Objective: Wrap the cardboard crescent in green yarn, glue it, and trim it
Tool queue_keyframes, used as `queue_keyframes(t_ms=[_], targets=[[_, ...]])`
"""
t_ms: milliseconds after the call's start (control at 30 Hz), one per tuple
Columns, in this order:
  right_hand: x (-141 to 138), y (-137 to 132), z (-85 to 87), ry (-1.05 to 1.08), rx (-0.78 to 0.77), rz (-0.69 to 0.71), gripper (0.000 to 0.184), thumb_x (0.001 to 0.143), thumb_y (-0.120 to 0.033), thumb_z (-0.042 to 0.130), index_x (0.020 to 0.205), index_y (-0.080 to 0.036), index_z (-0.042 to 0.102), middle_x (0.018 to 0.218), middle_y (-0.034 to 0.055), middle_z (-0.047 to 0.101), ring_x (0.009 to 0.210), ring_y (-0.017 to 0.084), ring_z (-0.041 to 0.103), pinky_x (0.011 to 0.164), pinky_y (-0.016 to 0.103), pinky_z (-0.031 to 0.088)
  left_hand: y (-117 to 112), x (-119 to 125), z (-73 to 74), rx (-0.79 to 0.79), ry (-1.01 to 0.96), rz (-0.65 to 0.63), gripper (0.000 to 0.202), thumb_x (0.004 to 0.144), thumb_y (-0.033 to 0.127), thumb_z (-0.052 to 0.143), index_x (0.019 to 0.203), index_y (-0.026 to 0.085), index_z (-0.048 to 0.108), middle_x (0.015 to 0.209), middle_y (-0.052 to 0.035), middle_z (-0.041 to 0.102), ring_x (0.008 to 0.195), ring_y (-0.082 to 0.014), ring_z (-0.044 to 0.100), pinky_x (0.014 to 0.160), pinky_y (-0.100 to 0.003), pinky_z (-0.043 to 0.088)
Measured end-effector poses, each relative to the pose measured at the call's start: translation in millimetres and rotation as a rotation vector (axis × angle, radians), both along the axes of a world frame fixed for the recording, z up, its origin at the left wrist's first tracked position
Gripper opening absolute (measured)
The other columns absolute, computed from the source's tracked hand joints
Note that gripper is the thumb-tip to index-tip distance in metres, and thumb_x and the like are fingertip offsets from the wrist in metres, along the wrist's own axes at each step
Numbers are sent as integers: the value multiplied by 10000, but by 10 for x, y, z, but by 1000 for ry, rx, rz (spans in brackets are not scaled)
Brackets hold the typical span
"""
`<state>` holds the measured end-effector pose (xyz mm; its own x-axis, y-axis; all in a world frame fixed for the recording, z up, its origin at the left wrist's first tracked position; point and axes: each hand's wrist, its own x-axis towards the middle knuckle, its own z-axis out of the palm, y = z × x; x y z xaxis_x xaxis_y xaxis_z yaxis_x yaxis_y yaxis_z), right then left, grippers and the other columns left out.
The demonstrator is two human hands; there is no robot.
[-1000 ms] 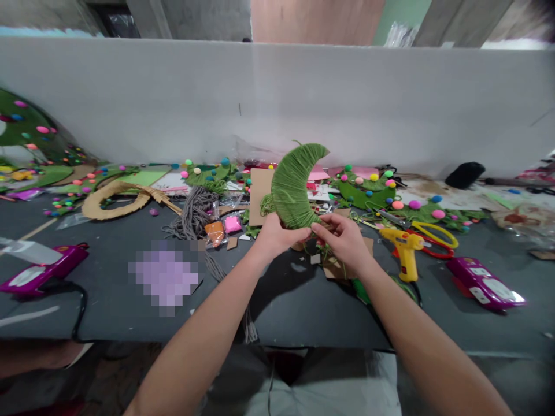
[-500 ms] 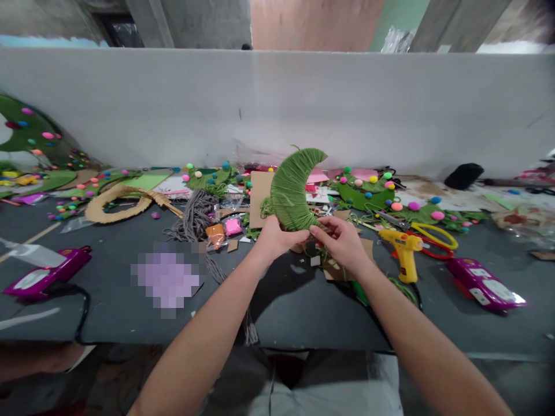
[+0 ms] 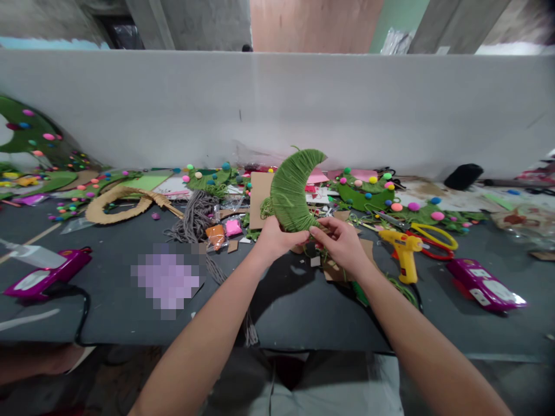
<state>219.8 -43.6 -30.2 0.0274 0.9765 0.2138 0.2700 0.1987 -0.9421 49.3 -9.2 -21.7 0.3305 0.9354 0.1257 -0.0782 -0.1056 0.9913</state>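
Your left hand (image 3: pixel 274 238) is closed around the lower part of the green crescent (image 3: pixel 287 193), held above the desk (image 3: pixel 299 320) at twelve o'clock from you. Your right hand (image 3: pixel 340 238) pinches its lower tip, thumb and fingers drawn together. From the crescent, the yellow glue gun (image 3: pixel 406 260) lies at four o'clock, grey yarn (image 3: pixel 197 212) at nine.

The green yarn-wrapped crescent (image 3: pixel 288 193) looks matt, fibrous and finely ridged; the grey bundle of stranded cord (image 3: pixel 197 212), soft and dull; the yellow pistol-shaped plastic glue gun (image 3: pixel 404 251), smooth with a slight sheen; the boxy magenta plastic device on the right (image 3: pixel 483 282), glossy; the red-and-yellow-handled scissors (image 3: pixel 411 227) have metal blades (image 3: pixel 391 220); the dark grey tabletop (image 3: pixel 436 303) looks matt and smooth.
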Motion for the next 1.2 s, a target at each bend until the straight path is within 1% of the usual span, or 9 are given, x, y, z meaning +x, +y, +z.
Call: queue_keyframes(t_ms=[133, 333, 533, 633, 767, 933, 1067, 1133, 1200], targets=[[-12, -6, 5, 11, -15, -4, 379, 758, -539, 725, 881, -191, 638, 723, 34, 676, 574, 167, 625, 534, 292, 527, -4, -6, -7, 1, 19, -18, 268, 654, 240, 783, 875, 136, 675, 822, -72, 710, 697, -196, 663, 701, -376, 589], [-21, -14, 14, 19, -20, 1, 371, 768, -532, 719, 884, -189, 636, 750, 39, 692, 577, 161, 630, 545, 289, 531, 6, -7, -31, -4, -4, -22, 294, 646, 228, 793, 896, 133, 670, 818, -64, 704, 688, -182, 653, 675, -343, 577], [-18, -2, -12, 55, -14, 16, 367, 772, -509, 726, 905, -180, 634, 763, 33, 677, 579, 148, 614, 552, 279, 519, -1, -2, -9, -14, -8, -11, 320, 641, 212, 798, 927, 127, 683, 854, -75, 716, 713, -187, 660, 698, -348, 579], [-12, 0, -29, 81, -26, 23, 372, 774, -503, 731, 920, -175, 635, 753, 19, 657, 585, 134, 597, 564, 269, 509, -12, -6, 19, 9, 0, 9, 325, 643, 212, 795, 939, 126, 692, 868, -79, 722, 734, -195, 668, 713, -348, 577], [11, 5, -46, 182, -117, 88, 366, 763, -492, 756, 926, -190, 630, 708, -13, 622, 579, 117, 570, 554, 245, 473, -7, -21, 15, 2, -11, -21, 306, 645, 214, 793, 924, 127, 703, 859, -80, 726, 732, -198, 669, 696, -339, 569], [53, 11, -40, 416, -316, 202, 353, 733, -463, 802, 874, -185, 636, 734, -18, 617, 575, 80, 550, 538, 202, 450, 29, -47, -36, -43, -39, -53, 312, 627, 212, 810, 908, 123, 706, 841, -74, 729, 702, -188, 657, 671, -328, 558], [72, 5, 2, 487, -443, 254, 367, 720, -454, 823, 865, -163, 652, 714, -10, 618, 573, 64, 549, 535, 176, 446, 25, -69, -25, -17, -25, -88, 310, 648, 218, 798, 928, 119, 709, 866, -75, 736, 728, -187, 661, 688, -317, 548], [72, 1, 20, 514, -485, 267, 371, 715, -452, 829, 858, -154, 659, 712, -1, 624, 571, 65, 548, 530, 173, 451, 15, -75, -9, -10, -23, -90, 321, 655, 223, 797, 946, 118, 711, 890, -82, 740, 749, -190, 665, 706, -317, 546], [70, -1, 28, 552, -512, 281, 357, 720, -440, 830, 852, -152, 664, 713, 6, 625, 573, 66, 548, 524, 170, 456, 10, -76, -2, -20, -28, -98, 322, 655, 228, 800, 943, 113, 713, 885, -87, 739, 731, -184, 660, 688, -310, 540]])
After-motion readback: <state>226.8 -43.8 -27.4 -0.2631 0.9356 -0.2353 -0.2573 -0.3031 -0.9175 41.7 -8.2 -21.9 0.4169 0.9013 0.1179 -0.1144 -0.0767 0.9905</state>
